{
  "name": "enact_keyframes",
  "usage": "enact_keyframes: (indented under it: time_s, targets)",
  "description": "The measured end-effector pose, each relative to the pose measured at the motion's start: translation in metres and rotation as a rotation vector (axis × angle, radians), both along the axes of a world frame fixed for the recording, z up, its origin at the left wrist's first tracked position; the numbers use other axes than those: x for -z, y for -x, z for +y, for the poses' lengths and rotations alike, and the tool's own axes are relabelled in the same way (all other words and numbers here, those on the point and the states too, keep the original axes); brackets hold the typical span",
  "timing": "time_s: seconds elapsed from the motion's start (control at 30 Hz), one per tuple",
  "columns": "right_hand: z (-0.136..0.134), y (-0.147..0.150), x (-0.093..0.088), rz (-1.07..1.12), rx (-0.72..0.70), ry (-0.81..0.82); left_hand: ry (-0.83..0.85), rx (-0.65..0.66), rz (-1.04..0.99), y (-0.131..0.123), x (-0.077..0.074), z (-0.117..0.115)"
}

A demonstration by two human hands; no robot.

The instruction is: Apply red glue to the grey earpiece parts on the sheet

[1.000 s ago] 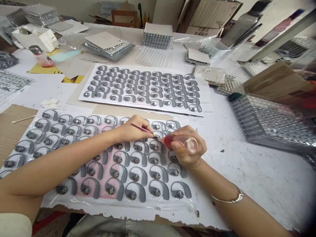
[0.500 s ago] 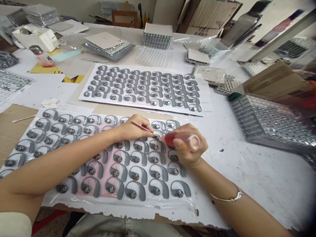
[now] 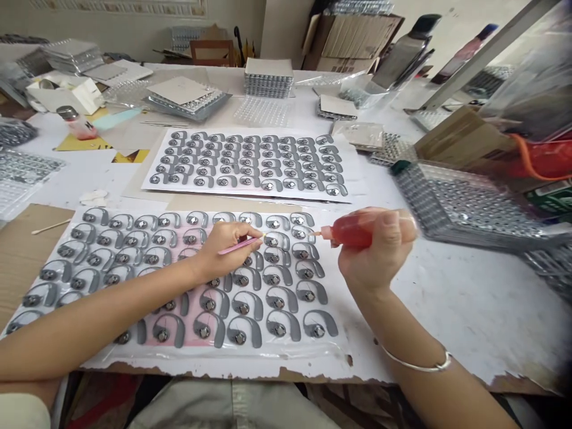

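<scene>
My left hand (image 3: 230,247) pinches a thin pink stick (image 3: 241,245), perhaps a fine brush or swab, its tip beside a grey ear-hook piece (image 3: 282,239) in the near sheet. In my closed right hand (image 3: 379,250) is a squeeze bottle (image 3: 357,229) of red liquid, tipped on its side with its narrow nozzle pointing left, near the sheet's right-hand column. The near sheet (image 3: 328,351) carries rows of these grey ear hooks, each with a shiny round metallic part. My left forearm covers some of them.
Beyond lies a second sheet of ear hooks (image 3: 248,161). To the right stand a stack of trays with small metallic parts (image 3: 473,202) and a cardboard box (image 3: 465,140). A small jar (image 3: 77,123) and a cotton swab (image 3: 50,226) are at left.
My right hand has drawn back to the right with the bottle, turning it sideways. My left hand has shifted slightly left with the pink stick. The camera view has turned a little.
</scene>
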State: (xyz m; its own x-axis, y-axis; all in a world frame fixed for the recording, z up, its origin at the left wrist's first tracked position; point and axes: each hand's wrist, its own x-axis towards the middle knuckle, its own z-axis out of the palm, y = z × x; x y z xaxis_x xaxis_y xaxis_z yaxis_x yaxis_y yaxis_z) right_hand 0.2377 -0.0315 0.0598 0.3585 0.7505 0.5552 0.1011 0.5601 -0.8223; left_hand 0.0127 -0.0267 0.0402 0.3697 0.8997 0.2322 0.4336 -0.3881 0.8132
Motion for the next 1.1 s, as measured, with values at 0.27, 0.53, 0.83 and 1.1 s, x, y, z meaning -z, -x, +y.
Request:
enact_keyframes:
  time_s: [0.27, 0.53, 0.83, 1.1]
  targets:
    - [0.000, -0.009, 0.001, 0.133, -0.016, -0.006, 0.009, 0.138, 0.115, 0.004, 0.009, -0.002]
    - [-0.001, -0.014, 0.001, 0.102, -0.005, -0.036, 0.062, 0.121, 0.095, -0.009, 0.015, 0.002]
    - [-0.006, -0.009, 0.006, -0.020, 0.040, -0.079, -0.084, 0.126, 0.132, 0.007, 0.001, -0.013]
    - [-0.014, 0.007, 0.023, -0.224, -0.025, -0.050, -0.579, 0.355, 0.157, -0.001, 0.013, -0.025]
